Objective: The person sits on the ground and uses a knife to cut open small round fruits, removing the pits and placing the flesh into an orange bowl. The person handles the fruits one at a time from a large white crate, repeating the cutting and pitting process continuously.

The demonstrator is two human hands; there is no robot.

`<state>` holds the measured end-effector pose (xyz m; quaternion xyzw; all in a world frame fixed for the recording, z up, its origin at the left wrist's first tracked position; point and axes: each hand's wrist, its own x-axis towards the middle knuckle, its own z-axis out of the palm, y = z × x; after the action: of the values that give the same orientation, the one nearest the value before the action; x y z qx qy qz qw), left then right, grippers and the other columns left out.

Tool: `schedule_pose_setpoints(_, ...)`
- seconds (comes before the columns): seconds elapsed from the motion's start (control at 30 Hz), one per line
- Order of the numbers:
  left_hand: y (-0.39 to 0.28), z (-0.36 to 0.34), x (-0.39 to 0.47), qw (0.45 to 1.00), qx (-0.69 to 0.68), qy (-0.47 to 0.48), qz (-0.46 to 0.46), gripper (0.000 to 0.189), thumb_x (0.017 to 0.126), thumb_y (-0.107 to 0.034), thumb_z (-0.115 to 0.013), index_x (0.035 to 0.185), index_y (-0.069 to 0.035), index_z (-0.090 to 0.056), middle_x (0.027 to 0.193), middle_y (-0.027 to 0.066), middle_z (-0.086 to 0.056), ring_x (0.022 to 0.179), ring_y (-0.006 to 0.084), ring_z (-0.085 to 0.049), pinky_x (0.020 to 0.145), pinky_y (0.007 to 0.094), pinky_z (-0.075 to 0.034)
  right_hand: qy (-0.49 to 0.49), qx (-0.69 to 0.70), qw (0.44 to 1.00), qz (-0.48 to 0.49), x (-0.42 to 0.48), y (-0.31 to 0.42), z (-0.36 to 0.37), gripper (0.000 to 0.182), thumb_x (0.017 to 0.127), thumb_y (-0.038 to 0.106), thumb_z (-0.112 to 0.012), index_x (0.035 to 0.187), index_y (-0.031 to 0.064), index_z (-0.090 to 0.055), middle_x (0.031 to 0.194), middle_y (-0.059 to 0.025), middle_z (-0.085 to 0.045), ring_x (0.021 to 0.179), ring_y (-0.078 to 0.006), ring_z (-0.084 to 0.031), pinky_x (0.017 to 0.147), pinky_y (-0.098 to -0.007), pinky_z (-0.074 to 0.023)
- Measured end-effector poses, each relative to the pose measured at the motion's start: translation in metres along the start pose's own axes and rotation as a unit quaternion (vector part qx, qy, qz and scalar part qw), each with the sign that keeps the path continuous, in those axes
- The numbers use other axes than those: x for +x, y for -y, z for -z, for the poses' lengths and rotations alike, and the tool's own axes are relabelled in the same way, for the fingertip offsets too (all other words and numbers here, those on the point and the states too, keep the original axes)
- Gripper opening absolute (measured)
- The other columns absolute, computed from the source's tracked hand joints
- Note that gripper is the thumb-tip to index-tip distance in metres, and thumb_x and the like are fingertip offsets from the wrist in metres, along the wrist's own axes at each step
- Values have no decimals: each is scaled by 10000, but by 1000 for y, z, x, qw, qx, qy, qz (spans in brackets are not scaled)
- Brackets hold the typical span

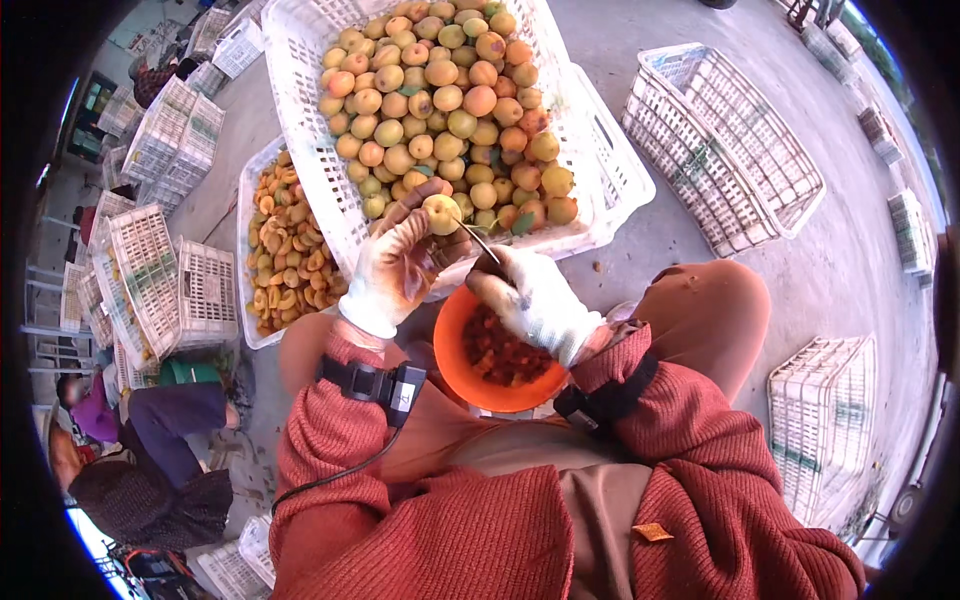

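Note:
My left hand, in a stained white glove with bare fingertips, holds a yellow apricot. A knife with a thin blade is gripped in my gloved right hand, its tip touching the right side of that fruit. Beyond both hands, a white plastic crate holds many whole apricots. An orange bowl with dark reddish pieces, perhaps pits, stands below my right hand. To the left, a white tray holds halved apricots.
Empty white crates stand at the upper right, and more at the lower right. Stacked crates line the left side. A person in dark clothing sits at the lower left beside a green container.

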<state>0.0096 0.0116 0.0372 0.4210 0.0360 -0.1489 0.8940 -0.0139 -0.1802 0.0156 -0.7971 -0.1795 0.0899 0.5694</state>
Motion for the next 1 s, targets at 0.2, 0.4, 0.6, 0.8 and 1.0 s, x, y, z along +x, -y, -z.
schedule_pose_setpoints(0.2,6,4,-5,999,-5,22,26,474,970,-178,-611,1394,-42,-448,1090,96,-661,934,275,-694,875,408,-570,-9,-9,999,43,0,2,0,247,909,199,-580,960,-40,-615,793,-226,-648,739,-359,-640,709,-418,-499)
schedule_pose_setpoints(0.4,14,18,-2,984,174,22,-41,540,924,-220,-683,1377,-25,-462,1159,109,-635,1043,240,-645,947,369,-520,32,-70,997,-1,0,5,6,243,899,191,-582,956,-41,-629,824,-261,-648,798,-401,-646,718,-455,-499)
schedule_pose_setpoints(0.6,28,18,-6,971,239,-15,-13,485,938,-334,-668,1288,-29,-527,1181,92,-634,1064,201,-618,932,347,-492,13,-67,997,-26,7,-16,-8,236,890,164,-570,946,-51,-648,834,-262,-654,816,-411,-642,740,-467,-511)
schedule_pose_setpoints(0.8,35,1,-8,984,174,-26,-11,446,973,-437,-592,1199,-52,-586,1049,43,-655,943,170,-613,887,302,-467,17,-46,999,-19,7,-27,-19,182,905,105,-544,994,-15,-649,823,-195,-671,761,-308,-647,721,-408,-511)
schedule_pose_setpoints(1.0,42,1,-11,992,115,-31,-36,398,997,-322,-592,1186,27,-600,1024,70,-668,925,134,-626,833,263,-516,15,-18,998,-57,4,-27,-25,184,902,107,-544,996,-10,-652,825,-191,-677,752,-282,-650,713,-401,-512)
